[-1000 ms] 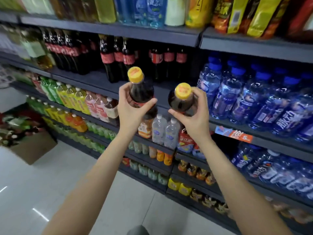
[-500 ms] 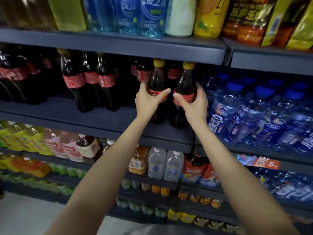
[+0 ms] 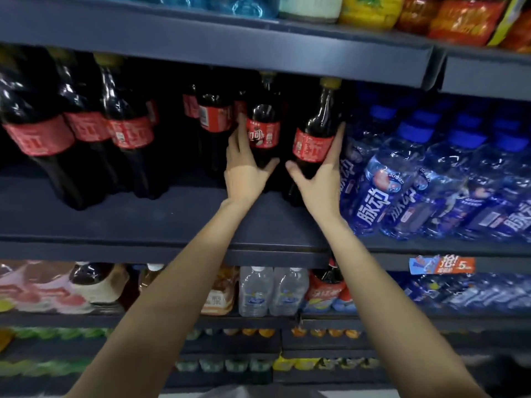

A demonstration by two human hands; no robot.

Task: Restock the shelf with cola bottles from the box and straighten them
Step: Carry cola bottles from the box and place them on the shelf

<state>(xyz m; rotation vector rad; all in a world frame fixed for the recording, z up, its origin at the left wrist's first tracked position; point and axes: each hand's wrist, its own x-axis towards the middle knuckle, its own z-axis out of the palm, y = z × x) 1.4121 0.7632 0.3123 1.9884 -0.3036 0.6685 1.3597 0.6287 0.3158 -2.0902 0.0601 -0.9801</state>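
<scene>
Shelf (image 3: 161,219) (dark): hands (image 3: 244,170) grip cola bottles (image 3: 263,130).

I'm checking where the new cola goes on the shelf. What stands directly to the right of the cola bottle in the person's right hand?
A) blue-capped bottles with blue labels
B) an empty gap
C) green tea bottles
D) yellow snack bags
A: the right hand grips a cola bottle on the shelf, and right beside it stand the blue-capped bottles with blue labels.
</scene>
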